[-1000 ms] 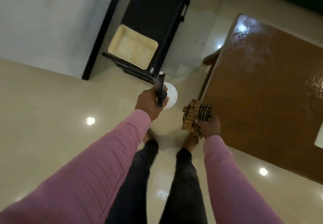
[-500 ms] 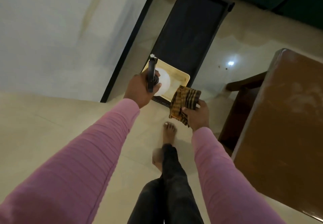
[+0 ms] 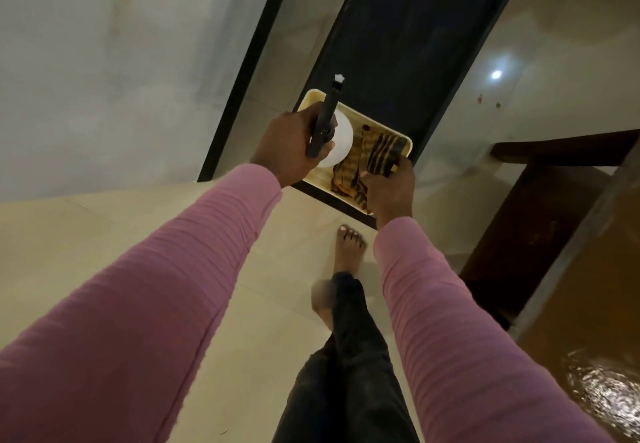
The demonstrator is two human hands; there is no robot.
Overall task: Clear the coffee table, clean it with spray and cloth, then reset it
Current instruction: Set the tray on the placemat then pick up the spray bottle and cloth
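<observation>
Since 0.5 s ago: spray bottle (image 3: 338, 140) and cloth (image 3: 363, 160) carried forward. Cloth then short of the tray's near edge, now lying over the cream tray (image 3: 317, 174).

Spray bottle: white round body over the tray's left half. Black trigger head pointing away past the tray's far edge, white nozzle tip at its end. Gripped at the neck by the left hand (image 3: 289, 146), fingers curled round the black head. Resting on the tray or held just above it: cannot tell.

Cloth: yellow-and-dark check, crumpled, over the tray's right half, just beside the bottle body. Pinched at its near edge by the right hand (image 3: 389, 191), thumb and fingers curled into the fabric at the tray's near right corner.

Tray: rectangular, raised rim, seated on the near end of a long black bench (image 3: 408, 44).

Beyond the tray: bench running on, away from it. Left of the tray: pale wall (image 3: 121, 62). Near side of the tray: glossy beige floor (image 3: 86, 235), 1 bare foot (image 3: 349, 248) just short of the bench end, dark trouser leg, 2 pink sleeves (image 3: 173, 304). Right of the tray, well apart: brown wooden coffee table (image 3: 595, 304), bright glare on its top.
</observation>
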